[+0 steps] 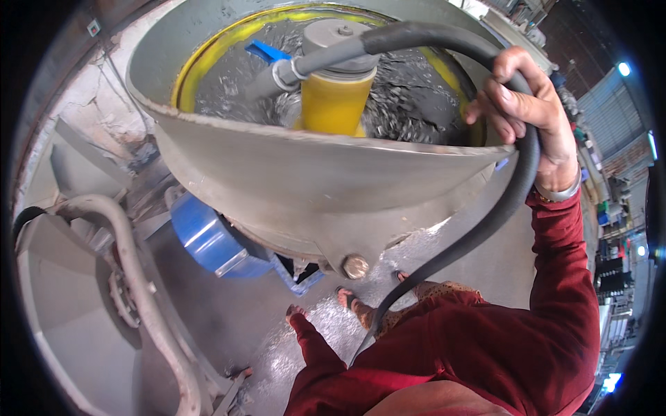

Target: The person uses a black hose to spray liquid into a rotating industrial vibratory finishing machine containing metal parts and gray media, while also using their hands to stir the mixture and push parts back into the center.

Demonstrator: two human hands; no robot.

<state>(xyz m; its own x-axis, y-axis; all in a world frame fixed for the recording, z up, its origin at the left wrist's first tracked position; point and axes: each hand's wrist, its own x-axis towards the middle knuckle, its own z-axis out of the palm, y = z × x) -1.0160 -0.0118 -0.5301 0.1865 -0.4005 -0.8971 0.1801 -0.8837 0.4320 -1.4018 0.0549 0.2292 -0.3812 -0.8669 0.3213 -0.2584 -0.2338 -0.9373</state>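
Note:
My right hand (531, 111) is wrapped around a thick black hose (444, 36) above the right rim of a big round grey tub (326, 170). From there the hose arches left over the tub to a grey pipe end with a valve (284, 75), which has a blue lever handle (267, 51). Dark, blurred contents (409, 97) fill the tub around a yellow centre post (334, 100) with a grey cap (340, 43). Below the tub, my left hand (295, 311) hangs low, away from the hose; its fingers are too small to make out.
A blue motor-like drum (215, 236) sits beneath the tub. At the left stands another grey machine (69, 312) with a curved pipe (149, 298). The hose runs down past my body toward the wet, shiny floor (277, 347). Stacked goods (610, 270) line the far right.

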